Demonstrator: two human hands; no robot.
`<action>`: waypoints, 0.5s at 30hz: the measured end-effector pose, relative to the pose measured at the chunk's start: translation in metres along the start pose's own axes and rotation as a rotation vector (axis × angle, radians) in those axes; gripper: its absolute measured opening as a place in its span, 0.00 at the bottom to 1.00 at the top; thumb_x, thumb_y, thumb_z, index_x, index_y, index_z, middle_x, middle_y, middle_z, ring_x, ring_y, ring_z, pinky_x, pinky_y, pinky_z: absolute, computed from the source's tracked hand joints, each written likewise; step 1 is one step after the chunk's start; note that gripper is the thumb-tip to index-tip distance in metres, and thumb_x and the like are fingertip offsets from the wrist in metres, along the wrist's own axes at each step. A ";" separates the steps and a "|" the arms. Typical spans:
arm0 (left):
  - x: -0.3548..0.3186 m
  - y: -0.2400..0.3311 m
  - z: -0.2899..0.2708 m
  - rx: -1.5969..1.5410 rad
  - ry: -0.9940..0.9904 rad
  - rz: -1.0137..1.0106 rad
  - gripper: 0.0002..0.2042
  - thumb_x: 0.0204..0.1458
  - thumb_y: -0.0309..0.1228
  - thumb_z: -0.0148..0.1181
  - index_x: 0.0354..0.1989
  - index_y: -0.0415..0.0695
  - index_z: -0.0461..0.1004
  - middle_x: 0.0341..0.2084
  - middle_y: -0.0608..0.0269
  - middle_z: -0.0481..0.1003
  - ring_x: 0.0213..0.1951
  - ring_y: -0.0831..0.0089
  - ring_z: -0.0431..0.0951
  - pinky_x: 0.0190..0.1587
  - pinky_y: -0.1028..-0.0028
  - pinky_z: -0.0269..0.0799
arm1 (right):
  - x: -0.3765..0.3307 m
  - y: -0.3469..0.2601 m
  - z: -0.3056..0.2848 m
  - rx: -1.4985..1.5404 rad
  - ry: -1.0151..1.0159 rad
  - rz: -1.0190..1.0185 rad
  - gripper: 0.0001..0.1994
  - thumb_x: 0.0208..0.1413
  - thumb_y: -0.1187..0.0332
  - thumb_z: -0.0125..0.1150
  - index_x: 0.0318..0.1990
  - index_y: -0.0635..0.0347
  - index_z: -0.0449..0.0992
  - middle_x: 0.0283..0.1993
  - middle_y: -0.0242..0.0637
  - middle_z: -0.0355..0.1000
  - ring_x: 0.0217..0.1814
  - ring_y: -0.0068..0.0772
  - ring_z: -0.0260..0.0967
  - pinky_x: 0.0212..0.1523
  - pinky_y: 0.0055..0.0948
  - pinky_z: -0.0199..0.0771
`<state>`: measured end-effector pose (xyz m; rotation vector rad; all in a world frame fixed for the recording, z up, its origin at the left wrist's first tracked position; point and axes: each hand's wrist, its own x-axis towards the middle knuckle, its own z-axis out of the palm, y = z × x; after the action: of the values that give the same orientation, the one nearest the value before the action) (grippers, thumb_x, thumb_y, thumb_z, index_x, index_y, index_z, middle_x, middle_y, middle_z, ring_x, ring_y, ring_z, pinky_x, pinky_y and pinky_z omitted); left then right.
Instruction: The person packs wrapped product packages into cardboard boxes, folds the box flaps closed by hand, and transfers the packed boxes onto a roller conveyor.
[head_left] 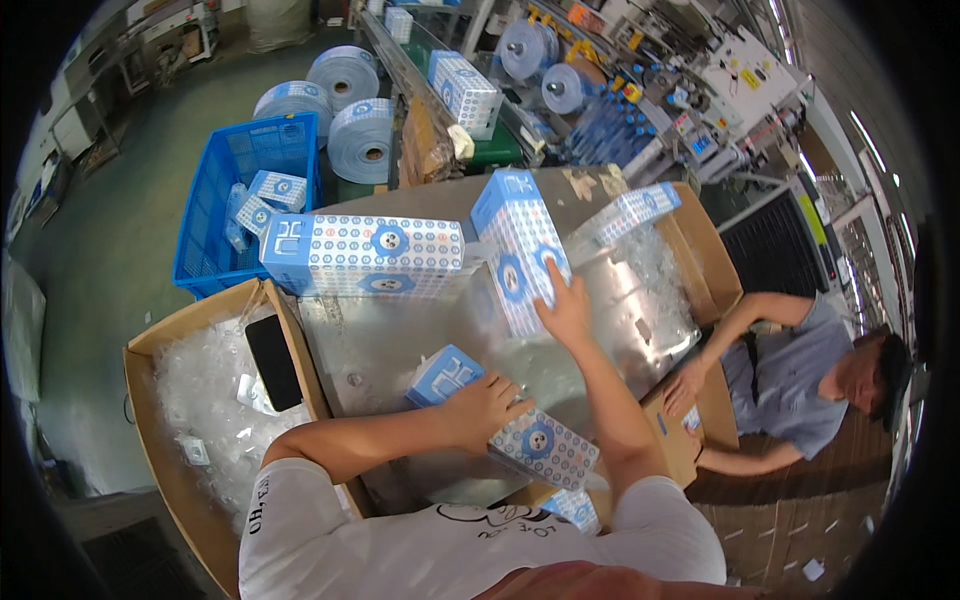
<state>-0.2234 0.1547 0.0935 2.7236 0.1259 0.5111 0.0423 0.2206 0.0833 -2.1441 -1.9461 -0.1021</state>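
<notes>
The blue-and-white patterned box [500, 415] lies flat on the steel table [390, 350] under my left hand [482, 408], clasped to steady it, while my right hand [566, 308] presses open-palmed against the upright box [520, 250] beyond to prop it.

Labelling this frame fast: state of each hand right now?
Left hand: closed over the lying blue-and-white pack on the metal table.
Right hand: open, fingers spread flat against the upright pack, not gripping it.
</notes>
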 end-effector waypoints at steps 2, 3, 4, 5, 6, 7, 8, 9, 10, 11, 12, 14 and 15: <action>-0.016 0.002 -0.009 0.016 -0.030 -0.035 0.43 0.27 0.34 0.68 0.60 0.36 0.62 0.40 0.52 0.69 0.45 0.58 0.69 0.51 0.64 0.61 | -0.070 0.000 -0.033 0.112 -0.138 0.028 0.47 0.41 0.60 0.70 0.70 0.47 0.50 0.51 0.57 0.61 0.51 0.63 0.62 0.51 0.52 0.66; -0.019 0.004 -0.012 0.042 -0.044 -0.055 0.42 0.29 0.33 0.68 0.60 0.35 0.61 0.40 0.52 0.69 0.45 0.58 0.68 0.52 0.64 0.61 | -0.108 -0.005 -0.056 0.099 -0.186 0.117 0.50 0.38 0.61 0.72 0.71 0.47 0.48 0.51 0.58 0.61 0.52 0.63 0.62 0.51 0.51 0.66; -0.019 0.008 -0.013 0.039 -0.046 -0.050 0.42 0.29 0.33 0.68 0.60 0.35 0.61 0.40 0.52 0.69 0.45 0.58 0.68 0.52 0.64 0.61 | -0.133 -0.005 -0.071 0.089 -0.229 0.204 0.53 0.36 0.63 0.74 0.71 0.46 0.47 0.50 0.59 0.61 0.52 0.63 0.62 0.51 0.51 0.66; -0.021 0.012 -0.015 0.029 -0.072 -0.061 0.42 0.30 0.31 0.66 0.61 0.34 0.60 0.40 0.52 0.68 0.46 0.58 0.68 0.52 0.64 0.61 | -0.145 -0.004 -0.075 0.085 -0.223 0.237 0.53 0.36 0.63 0.74 0.71 0.46 0.47 0.50 0.59 0.61 0.52 0.63 0.62 0.51 0.51 0.66; -0.022 0.017 -0.015 0.025 -0.097 -0.077 0.42 0.31 0.29 0.65 0.62 0.33 0.58 0.41 0.52 0.68 0.46 0.58 0.68 0.52 0.64 0.61 | -0.154 -0.006 -0.075 0.094 -0.222 0.220 0.54 0.35 0.63 0.74 0.72 0.46 0.45 0.50 0.60 0.62 0.52 0.63 0.62 0.51 0.50 0.66; -0.020 0.020 -0.012 0.023 -0.106 -0.057 0.42 0.31 0.29 0.65 0.62 0.33 0.58 0.41 0.52 0.68 0.46 0.58 0.68 0.52 0.64 0.61 | -0.159 -0.009 -0.076 0.106 -0.219 0.197 0.56 0.34 0.63 0.75 0.72 0.45 0.43 0.49 0.60 0.62 0.52 0.64 0.63 0.51 0.49 0.67; -0.019 0.020 -0.007 0.049 -0.095 -0.057 0.43 0.31 0.28 0.64 0.63 0.34 0.57 0.41 0.53 0.68 0.46 0.58 0.68 0.53 0.64 0.61 | -0.154 -0.016 -0.075 0.109 -0.209 0.213 0.56 0.34 0.63 0.75 0.72 0.45 0.43 0.49 0.60 0.62 0.52 0.64 0.63 0.51 0.49 0.67; -0.015 0.025 -0.004 0.076 -0.081 -0.055 0.44 0.30 0.26 0.63 0.64 0.34 0.56 0.41 0.53 0.67 0.46 0.57 0.68 0.53 0.64 0.61 | -0.142 -0.021 -0.077 0.113 -0.277 0.225 0.57 0.34 0.63 0.75 0.72 0.47 0.42 0.50 0.60 0.63 0.54 0.62 0.63 0.54 0.47 0.66; -0.011 0.030 -0.004 0.087 -0.081 -0.044 0.44 0.30 0.26 0.63 0.64 0.34 0.56 0.41 0.53 0.67 0.46 0.57 0.68 0.53 0.64 0.61 | -0.131 -0.020 -0.080 0.116 -0.342 0.226 0.58 0.33 0.64 0.75 0.72 0.49 0.41 0.52 0.60 0.64 0.56 0.60 0.63 0.57 0.44 0.65; -0.007 0.035 -0.006 0.081 -0.080 -0.020 0.45 0.29 0.25 0.64 0.65 0.34 0.55 0.42 0.54 0.67 0.47 0.57 0.68 0.53 0.64 0.61 | -0.130 -0.015 -0.082 0.118 -0.321 0.235 0.58 0.33 0.64 0.75 0.72 0.49 0.41 0.52 0.60 0.64 0.56 0.60 0.63 0.57 0.44 0.65; 0.000 0.043 -0.008 0.075 -0.079 0.007 0.46 0.28 0.25 0.64 0.65 0.35 0.55 0.42 0.54 0.67 0.47 0.57 0.67 0.53 0.63 0.61 | -0.131 -0.007 -0.084 0.169 -0.309 0.235 0.57 0.33 0.65 0.75 0.72 0.50 0.42 0.52 0.58 0.65 0.56 0.59 0.63 0.57 0.44 0.65; 0.013 0.065 -0.011 0.065 0.014 0.065 0.46 0.29 0.25 0.65 0.66 0.35 0.54 0.42 0.53 0.67 0.47 0.58 0.68 0.53 0.63 0.60 | -0.145 0.005 -0.104 0.222 -0.281 0.236 0.56 0.33 0.65 0.76 0.72 0.50 0.44 0.52 0.56 0.66 0.57 0.58 0.63 0.57 0.43 0.65; 0.019 0.078 -0.011 0.037 0.108 0.101 0.47 0.30 0.26 0.65 0.67 0.36 0.53 0.42 0.52 0.67 0.46 0.58 0.68 0.54 0.64 0.60 | -0.160 0.012 -0.131 0.264 -0.189 0.124 0.55 0.33 0.67 0.76 0.71 0.52 0.46 0.53 0.54 0.66 0.57 0.56 0.63 0.57 0.42 0.64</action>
<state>-0.2083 0.0886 0.1387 2.7490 0.0265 0.6912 0.0513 0.0346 0.1743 -2.1528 -1.7965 0.3711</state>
